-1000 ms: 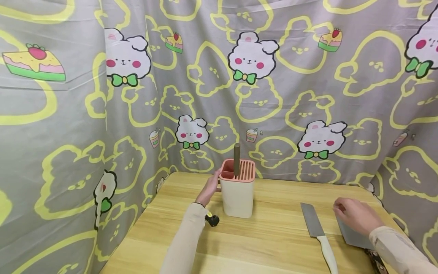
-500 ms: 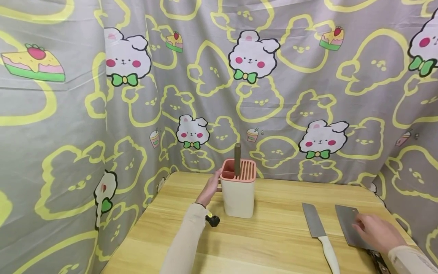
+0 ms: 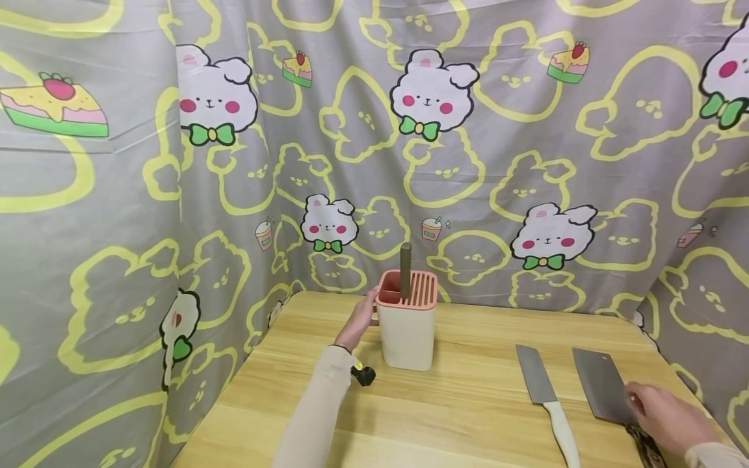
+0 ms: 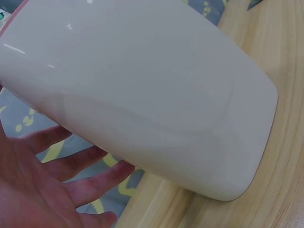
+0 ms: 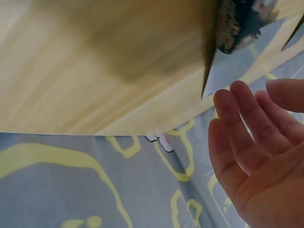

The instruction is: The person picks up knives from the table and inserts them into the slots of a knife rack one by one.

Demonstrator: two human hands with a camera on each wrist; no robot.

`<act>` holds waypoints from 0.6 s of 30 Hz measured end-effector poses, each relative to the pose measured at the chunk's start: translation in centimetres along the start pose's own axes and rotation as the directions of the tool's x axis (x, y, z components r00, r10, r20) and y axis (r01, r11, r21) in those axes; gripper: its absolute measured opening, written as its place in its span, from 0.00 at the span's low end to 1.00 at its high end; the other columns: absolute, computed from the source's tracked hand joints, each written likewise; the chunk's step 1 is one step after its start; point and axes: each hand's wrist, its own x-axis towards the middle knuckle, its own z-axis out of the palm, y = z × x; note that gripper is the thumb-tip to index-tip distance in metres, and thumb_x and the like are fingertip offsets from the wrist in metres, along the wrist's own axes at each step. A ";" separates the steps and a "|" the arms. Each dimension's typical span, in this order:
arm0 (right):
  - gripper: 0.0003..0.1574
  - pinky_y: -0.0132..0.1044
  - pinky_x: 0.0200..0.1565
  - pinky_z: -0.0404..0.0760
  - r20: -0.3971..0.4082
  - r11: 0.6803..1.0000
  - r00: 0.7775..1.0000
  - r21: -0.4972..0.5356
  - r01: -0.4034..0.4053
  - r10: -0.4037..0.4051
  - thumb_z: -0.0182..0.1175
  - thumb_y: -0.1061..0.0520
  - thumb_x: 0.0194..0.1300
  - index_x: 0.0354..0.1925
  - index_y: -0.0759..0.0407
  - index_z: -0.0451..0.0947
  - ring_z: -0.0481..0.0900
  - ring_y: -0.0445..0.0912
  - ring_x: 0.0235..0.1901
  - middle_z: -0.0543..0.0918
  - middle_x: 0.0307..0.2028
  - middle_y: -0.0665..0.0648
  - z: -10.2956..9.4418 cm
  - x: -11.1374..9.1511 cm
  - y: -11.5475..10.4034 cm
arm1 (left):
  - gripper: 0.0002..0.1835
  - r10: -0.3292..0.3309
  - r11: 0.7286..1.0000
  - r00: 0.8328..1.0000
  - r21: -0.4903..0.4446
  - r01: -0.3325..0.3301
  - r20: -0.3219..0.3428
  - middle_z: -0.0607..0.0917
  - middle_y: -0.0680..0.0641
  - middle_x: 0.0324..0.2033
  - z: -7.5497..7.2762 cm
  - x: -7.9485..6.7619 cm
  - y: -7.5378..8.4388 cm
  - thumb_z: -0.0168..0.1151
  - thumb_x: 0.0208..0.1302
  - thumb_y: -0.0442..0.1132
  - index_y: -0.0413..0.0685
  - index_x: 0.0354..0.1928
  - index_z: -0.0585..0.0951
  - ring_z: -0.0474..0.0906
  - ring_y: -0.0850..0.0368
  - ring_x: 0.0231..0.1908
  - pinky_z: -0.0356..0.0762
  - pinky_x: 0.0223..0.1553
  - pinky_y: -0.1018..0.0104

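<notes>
A cream knife block (image 3: pixel 407 335) with a coral slotted top stands upright at the table's middle, a brown handle (image 3: pixel 406 272) sticking up from it. My left hand (image 3: pixel 358 322) rests at its left side; in the left wrist view, fairly straight fingers (image 4: pixel 95 185) touch the block's edge. To the right lie a white-handled kitchen knife (image 3: pixel 538 377) and a cleaver (image 3: pixel 603 383), side by side with blades pointing away. My right hand (image 3: pixel 673 416) is over the cleaver's dark patterned handle (image 3: pixel 643 445). In the right wrist view its fingers are loosely bent, holding nothing, apart from that handle (image 5: pixel 237 26).
Everything stands on a light wooden table (image 3: pixel 468 403). Grey curtain cloth (image 3: pixel 491 169) with cartoon prints hangs behind and on both sides. A small black object (image 3: pixel 364 375) with a yellow part sits by the left wrist.
My right hand has moved right and toward the body, from above the cleaver's blade to its handle, uncovering the blade. The left hand and the knife block stay put.
</notes>
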 end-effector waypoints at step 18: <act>0.22 0.48 0.30 0.83 0.177 0.998 0.984 -0.062 -0.026 0.036 0.64 0.70 0.65 0.57 0.73 0.76 0.86 0.55 0.37 0.86 0.42 0.64 1.8 -0.7 1.8 | 0.35 -0.008 1.000 1.000 0.024 0.008 -0.002 0.68 0.43 0.76 0.0 -0.4 0.3 0.33 0.81 0.66 0.56 0.77 0.68 0.67 0.37 0.74 0.79 0.66 0.41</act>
